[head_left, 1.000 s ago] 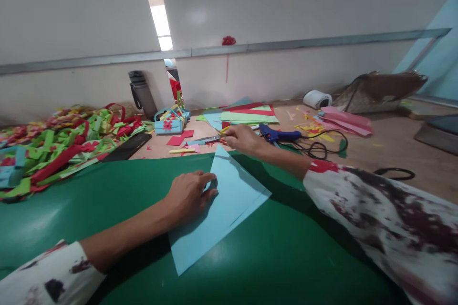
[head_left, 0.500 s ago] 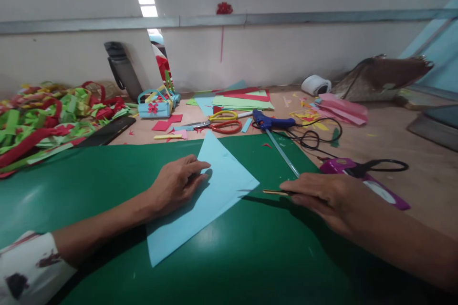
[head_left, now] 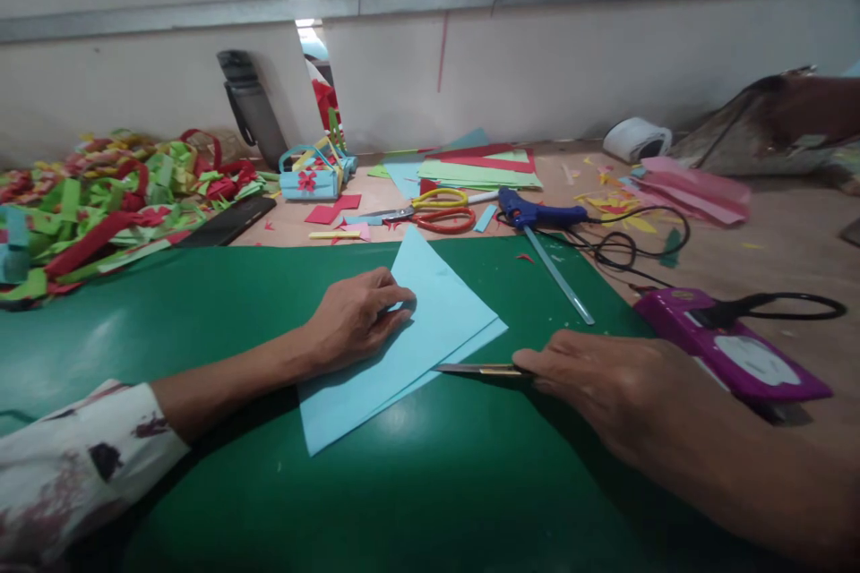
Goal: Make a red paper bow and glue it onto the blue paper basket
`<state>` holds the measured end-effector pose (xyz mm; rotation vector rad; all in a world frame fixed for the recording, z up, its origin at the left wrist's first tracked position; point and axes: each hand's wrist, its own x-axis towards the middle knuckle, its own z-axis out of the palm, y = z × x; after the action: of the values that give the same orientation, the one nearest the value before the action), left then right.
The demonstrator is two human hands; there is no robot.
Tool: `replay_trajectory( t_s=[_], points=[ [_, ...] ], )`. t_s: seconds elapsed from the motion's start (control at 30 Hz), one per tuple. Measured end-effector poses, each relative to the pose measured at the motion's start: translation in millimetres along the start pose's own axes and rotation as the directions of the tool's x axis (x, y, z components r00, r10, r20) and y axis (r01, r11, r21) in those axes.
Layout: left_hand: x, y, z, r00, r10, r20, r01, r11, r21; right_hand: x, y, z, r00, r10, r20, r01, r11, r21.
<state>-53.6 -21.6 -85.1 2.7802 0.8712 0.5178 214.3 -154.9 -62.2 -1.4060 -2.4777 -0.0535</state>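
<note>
On a green mat [head_left: 221, 492] lies a light blue sheet of paper [head_left: 443, 304], folded over, with two edges showing along its lower right side. My left hand [head_left: 363, 313] presses on the left part of the paper, index finger and thumb stretched out with a small gap, the other fingers curled under. My right hand [head_left: 605, 385] is closed around a thin pointed knife [head_left: 480, 369], its handle hidden in the fingers. The tip of the blade meets the paper's lower right edge, where the layers part.
Scissors [head_left: 440, 217], a blue glue gun [head_left: 537, 210] with a glue stick, and a purple device [head_left: 732, 345] with a cord lie beyond the mat. Paper strips [head_left: 127, 206] heap at the left near a dark bottle [head_left: 252, 107]. Coloured sheets [head_left: 480, 168] lie at the back.
The view has shifted, so most things sit further right and higher. The paper's lower layer now shows apart from the upper one, and the blade tip has moved along the edge away from the right corner.
</note>
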Motion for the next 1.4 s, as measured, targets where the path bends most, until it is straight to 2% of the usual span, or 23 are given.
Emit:
replay_trajectory(
  t_s=[0.1,0.33,0.6,0.73,0.87,1.0,1.23,1.4],
  points=[
    [0.7,-0.4,0.7,1.0,0.015,-0.008,-0.014,1.0,0.025,8.6,-10.3,0.9,0.997,-0.073,0.036,0.073,0.997,-0.006],
    [2.1,0.7,-0.4,0.999,0.048,0.0,-0.048,0.995,0.089,31.2,-29.2,10.9,0.973,-0.226,-0.051,0.229,0.971,0.065],
    [0.3,-2.1,-2.9,0.998,0.063,0.012,-0.064,0.997,0.047,48.8,-39.1,26.8,0.944,-0.33,-0.019,0.33,0.939,0.094],
    [-11.5,-2.2,-11.9,0.987,0.146,0.067,-0.149,0.988,0.033,52.6,-40.4,30.3,0.934,-0.357,0.004,0.353,0.926,0.13],
    [-20.4,-2.8,-13.5,0.98,0.189,0.067,-0.194,0.979,0.068,53.8,-40.5,33.1,0.928,-0.372,-0.012,0.37,0.919,0.136],
    [-17.1,-3.9,-10.4,0.979,0.199,0.05,-0.203,0.975,0.094,53.5,-41.6,37.0,0.913,-0.406,-0.037,0.406,0.9,0.156],
    [-9.9,-1.5,-9.8,0.964,0.236,0.125,-0.257,0.948,0.187,53.5,-40.6,39.9,0.895,-0.438,-0.087,0.446,0.886,0.124],
    [-9.2,0.6,-10.5,0.961,0.23,0.153,-0.26,0.941,0.217,54.3,-40.9,41.1,0.896,-0.436,-0.082,0.444,0.88,0.168]
  ],
)
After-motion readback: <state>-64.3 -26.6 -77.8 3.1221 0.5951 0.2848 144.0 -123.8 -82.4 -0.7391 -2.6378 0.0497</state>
